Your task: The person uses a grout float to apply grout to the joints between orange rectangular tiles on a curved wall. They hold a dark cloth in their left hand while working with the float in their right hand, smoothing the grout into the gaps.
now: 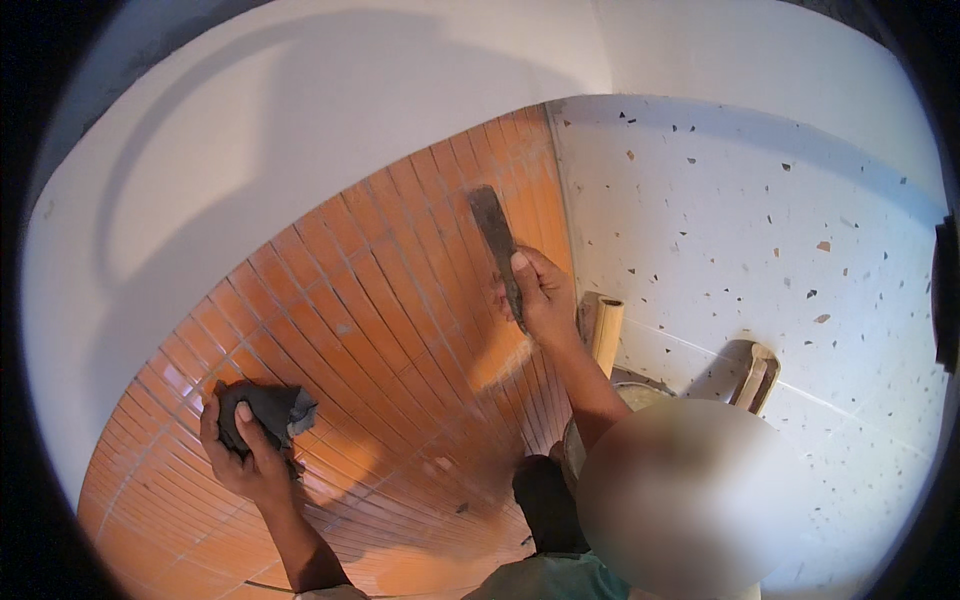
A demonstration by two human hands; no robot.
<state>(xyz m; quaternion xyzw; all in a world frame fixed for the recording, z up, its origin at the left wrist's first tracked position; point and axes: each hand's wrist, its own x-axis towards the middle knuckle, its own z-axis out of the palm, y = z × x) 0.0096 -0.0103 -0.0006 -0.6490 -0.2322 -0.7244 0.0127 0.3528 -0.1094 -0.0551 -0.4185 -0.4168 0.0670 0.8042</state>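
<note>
My left hand grips a dark grey wad with a ragged, lighter grey edge; whether it is cloth or soft material is unclear. It is at the lower left, over a surface of narrow orange tiles with grey joints. Farther up and to the right, my right hand is closed around a flat, dark, blade-like tool. The tool's wide end points up and away, with the thumb pressed along its face. Its narrow lower end shows beneath the fingers, close to the tiles.
White speckled slabs meet the orange tiles at the right. A tan, tube-like piece stands by my right forearm, near a partly hidden container rim. A wooden-looking handle is farther right. A plain white band curves along the far side.
</note>
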